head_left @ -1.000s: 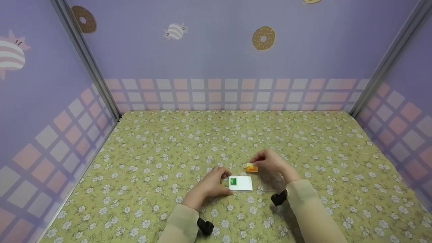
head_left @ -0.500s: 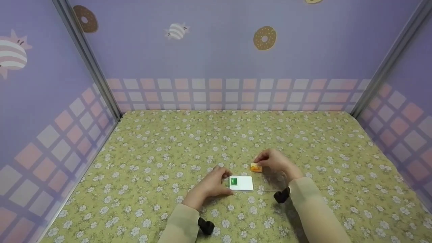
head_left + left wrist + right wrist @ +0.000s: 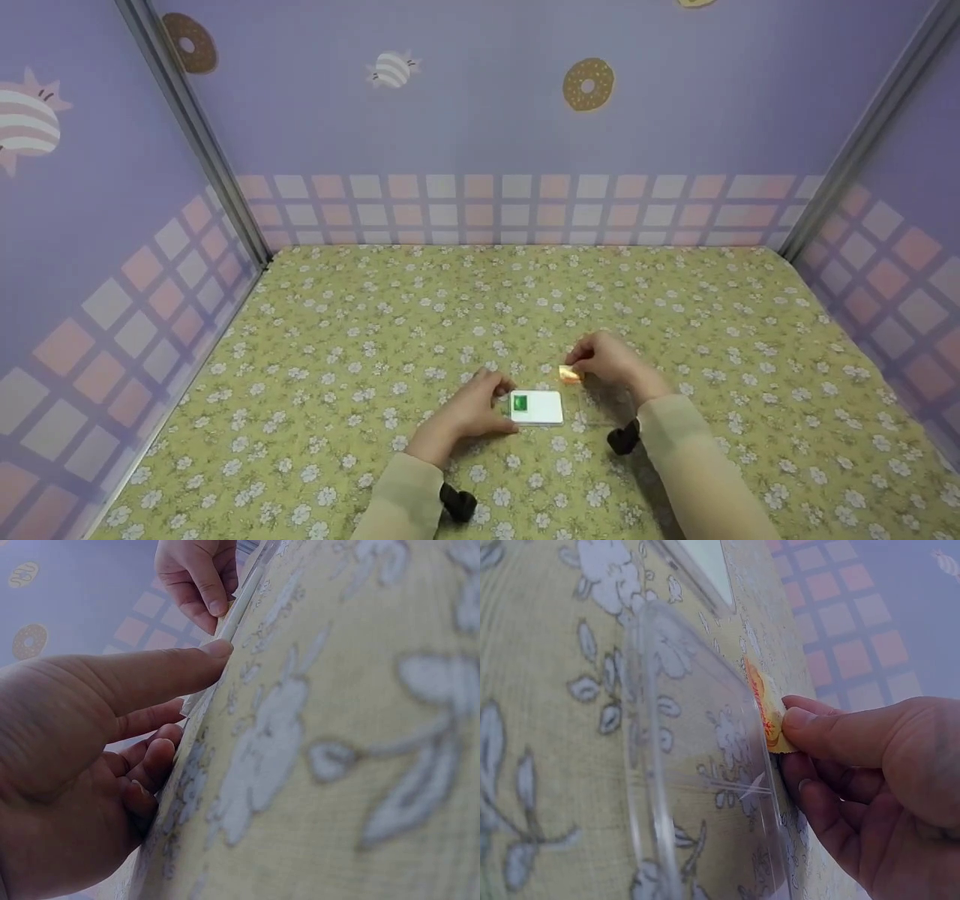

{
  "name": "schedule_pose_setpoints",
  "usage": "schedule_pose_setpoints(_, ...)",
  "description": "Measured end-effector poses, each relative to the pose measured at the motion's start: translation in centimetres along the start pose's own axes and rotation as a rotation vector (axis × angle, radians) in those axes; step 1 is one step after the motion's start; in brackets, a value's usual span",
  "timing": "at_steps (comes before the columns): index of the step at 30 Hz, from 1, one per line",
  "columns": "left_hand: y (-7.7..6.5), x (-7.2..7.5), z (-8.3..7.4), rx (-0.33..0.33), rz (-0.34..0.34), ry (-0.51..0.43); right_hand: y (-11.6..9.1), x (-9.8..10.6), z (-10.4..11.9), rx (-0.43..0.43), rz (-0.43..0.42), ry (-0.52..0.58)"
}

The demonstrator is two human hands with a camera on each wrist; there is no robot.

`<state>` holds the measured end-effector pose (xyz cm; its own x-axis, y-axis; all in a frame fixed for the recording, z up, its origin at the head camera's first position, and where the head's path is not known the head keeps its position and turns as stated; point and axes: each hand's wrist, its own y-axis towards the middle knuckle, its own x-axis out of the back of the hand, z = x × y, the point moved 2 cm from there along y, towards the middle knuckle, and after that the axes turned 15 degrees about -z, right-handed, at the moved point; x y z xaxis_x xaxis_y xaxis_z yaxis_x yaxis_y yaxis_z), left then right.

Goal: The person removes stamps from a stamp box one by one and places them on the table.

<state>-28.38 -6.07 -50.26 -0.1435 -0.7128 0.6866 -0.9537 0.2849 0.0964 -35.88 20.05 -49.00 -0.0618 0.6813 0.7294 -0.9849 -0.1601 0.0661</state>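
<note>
A white flat rectangular case (image 3: 546,407) with a small green square (image 3: 520,403) on its left part lies on the cloth. My left hand (image 3: 469,405) holds it at the left end, thumb at the near corner and fingers at the far one. In the left wrist view the thumb (image 3: 172,675) reaches along the case's edge. My right hand (image 3: 611,360) pinches a small orange and yellow packet (image 3: 570,374) by its right edge. The right wrist view shows the packet (image 3: 761,701) between thumb and forefinger, just beyond a clear plastic lid (image 3: 660,795).
The clear lid (image 3: 606,411) lies on the cloth right of the white case, partly under the right forearm. A yellow-green flowered cloth (image 3: 375,315) covers the table. Purple walls (image 3: 480,112) stand at the back and both sides.
The right hand has moved slightly right with the packet, away from the white case, and the packet now catches more light. My left hand stays on the case.
</note>
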Motion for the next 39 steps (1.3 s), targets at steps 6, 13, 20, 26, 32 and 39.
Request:
schedule_pose_setpoints(6,-0.01,-0.04,0.01,0.004,-0.008,-0.012,-0.12,-0.18,0.0,-0.012,-0.005,0.013)
schedule_pose_setpoints(13,-0.02,-0.13,0.0,0.013,-0.016,-0.021,-0.2,-0.33,0.03,-0.003,-0.005,0.018)
schedule_pose_setpoints(20,-0.02,-0.11,0.02,0.011,-0.014,-0.013,-0.17,-0.4,0.13,0.027,-0.018,-0.009)
schedule_pose_setpoints(26,-0.03,-0.1,0.03,0.008,-0.011,-0.012,-0.18,-0.54,0.17,-0.006,-0.025,-0.014)
schedule_pose_setpoints(32,0.0,-0.1,0.01,0.008,-0.006,-0.01,-0.2,-0.6,0.15,-0.006,-0.029,-0.013)
schedule_pose_setpoints(39,0.1,-0.15,0.04,-0.006,-0.003,-0.005,-0.15,-0.73,-0.1,-0.001,-0.035,0.004)
